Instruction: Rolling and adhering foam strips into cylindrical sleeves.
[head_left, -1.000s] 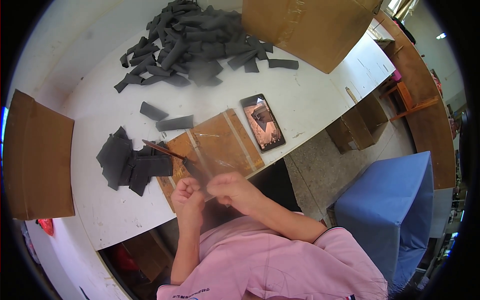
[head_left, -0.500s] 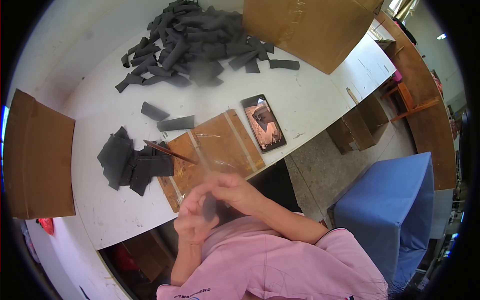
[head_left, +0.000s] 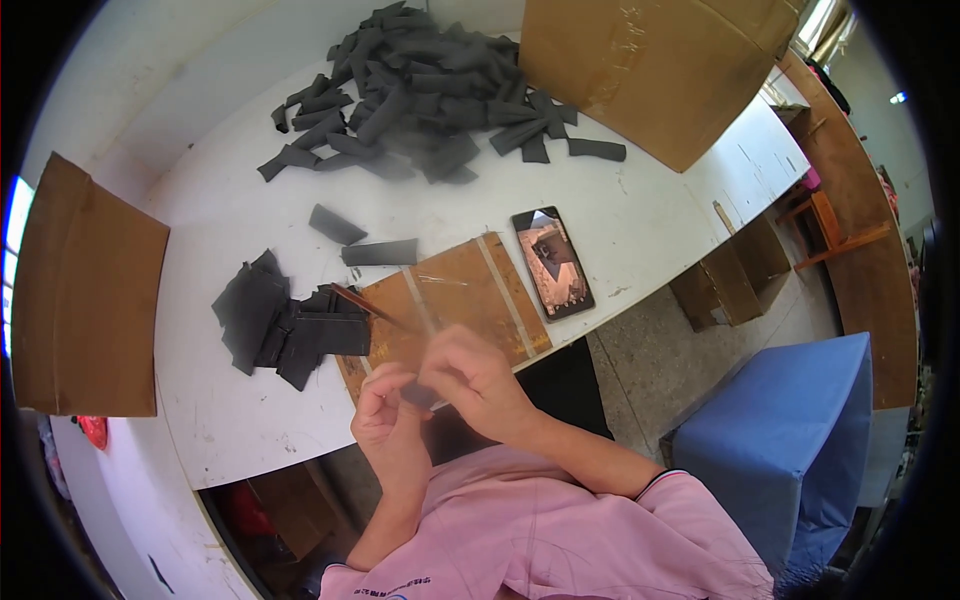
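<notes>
From where I stand, the work looks to be at close finger handling of one small dark piece, caught between the two hands just in front of the pink shirt. The left hand has its fingers curled and seems to pinch the piece with thumb and fingertips. The right hand bends its fingers in at the other side; it is blurred, and I can't tell whether it grips too. As I judge it, the next move calls for a firm left pinch and the right fingertips meeting the edge.

Just beyond the hands is a brown board, with a thin brown stick angled over it. Flat dark pieces lie to their left, a dark heap well ahead.

Half a second ago the hands overlapped and the piece stood upright by the left palm; now the right hand sits higher, and less of the piece shows.
</notes>
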